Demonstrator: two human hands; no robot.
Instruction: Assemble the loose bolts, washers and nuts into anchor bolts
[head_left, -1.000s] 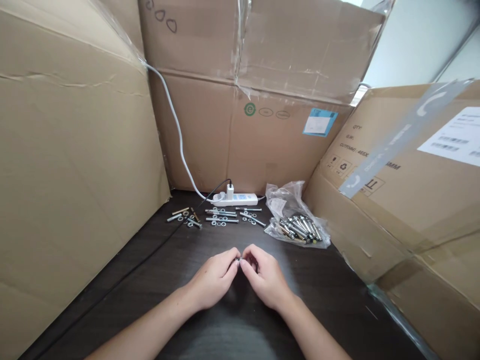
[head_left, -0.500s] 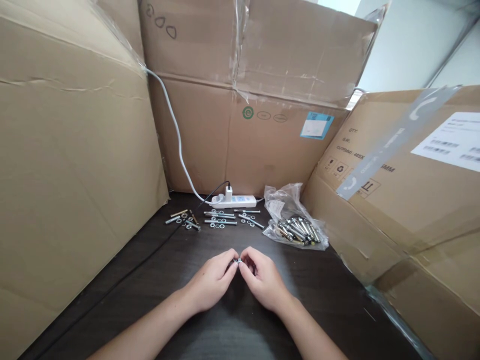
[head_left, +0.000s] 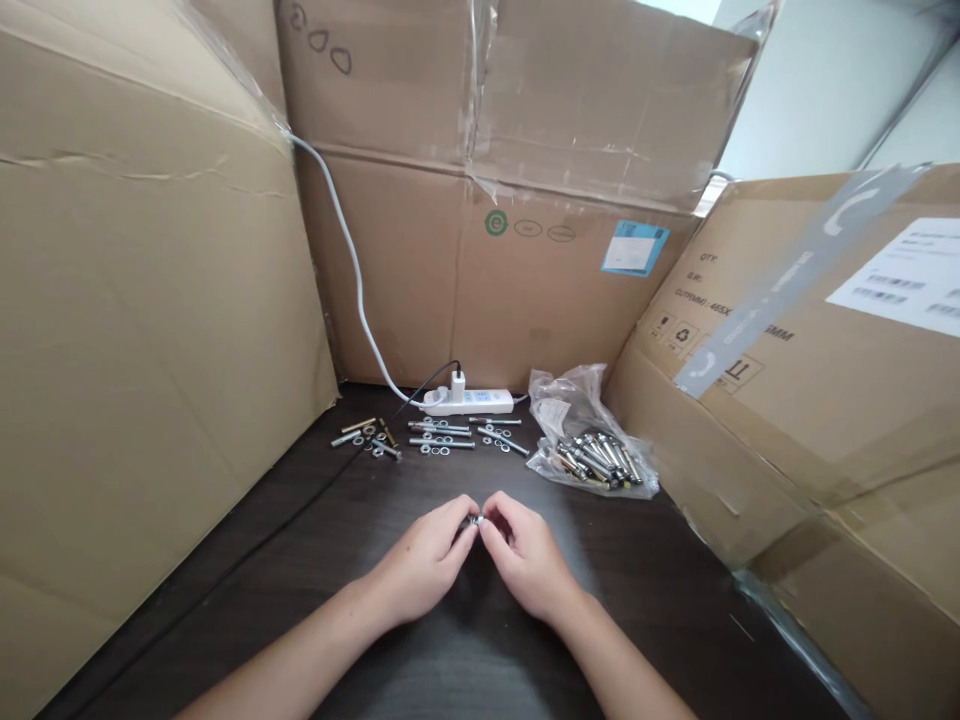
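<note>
My left hand (head_left: pixel 431 555) and my right hand (head_left: pixel 529 555) meet fingertip to fingertip above the dark table. Both are closed, thumb against forefinger, on a small silver metal fastener (head_left: pixel 475 520). Only a short shiny bit of it shows between the fingertips; the fingers hide the rest, so I cannot tell its exact shape. Beyond the hands lie loose bolts (head_left: pixel 442 444) with nuts and washers in small groups. At the left is another group of bolts and sleeves (head_left: pixel 386 450), some of them brass-coloured.
Behind the bolts stands a white power strip (head_left: pixel 480 402) with a charger plugged in. A black cable (head_left: pixel 285 523) crosses the table at left. A clear plastic bag (head_left: pixel 551 415) of bolts lies back right. Cardboard boxes (head_left: pixel 390 280) wall in the table on three sides.
The fingertips have shifted very slightly around the fastener, the right thumb and forefinger a little. Both hands stay in the same place, and the view has moved marginally.
</note>
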